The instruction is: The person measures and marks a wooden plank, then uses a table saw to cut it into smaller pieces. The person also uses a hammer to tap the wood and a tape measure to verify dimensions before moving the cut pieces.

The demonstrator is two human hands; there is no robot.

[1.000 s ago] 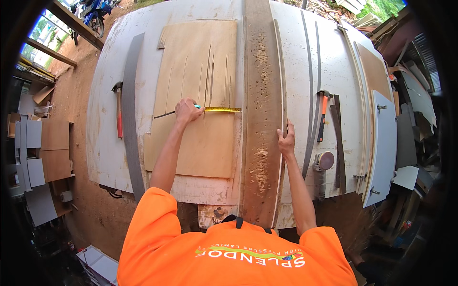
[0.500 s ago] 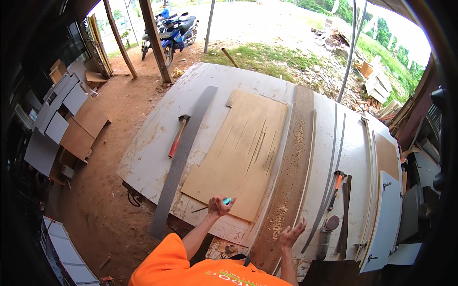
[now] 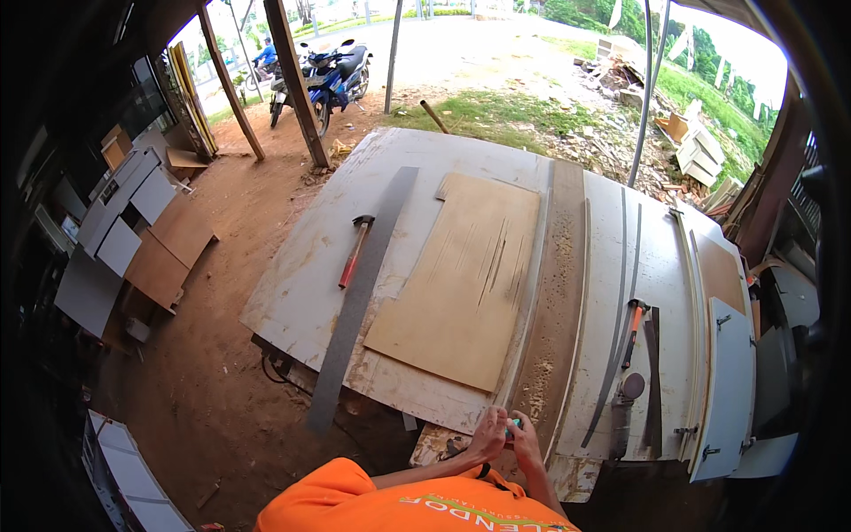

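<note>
My two hands meet low in the view, over the near end of a long brown board (image 3: 558,293) strewn with wood shavings. My left hand (image 3: 487,434) is closed on a small teal object (image 3: 512,426); its kind is mostly hidden by the fingers. On the other side of it, my right hand (image 3: 525,440) has its fingers closed on the same object. Just beyond my hands lies a light plywood sheet (image 3: 443,301) with dark slits, one corner notched. Its near right corner is close to my left hand.
A large white worktable top (image 3: 292,266) carries a grey strip (image 3: 368,284), a red-handled hammer (image 3: 355,255), an orange-handled hammer (image 3: 633,335) and a round-topped container (image 3: 631,387). White hinged doors (image 3: 722,399) lie right. Cabinet panels (image 3: 168,239) stand left; motorbikes (image 3: 328,80) stand beyond the posts.
My left hand has moved right with the teal object, and my right hand, open before, has come in to meet it. The thin dark rod beside the left hand no longer shows. The view has shifted.
</note>
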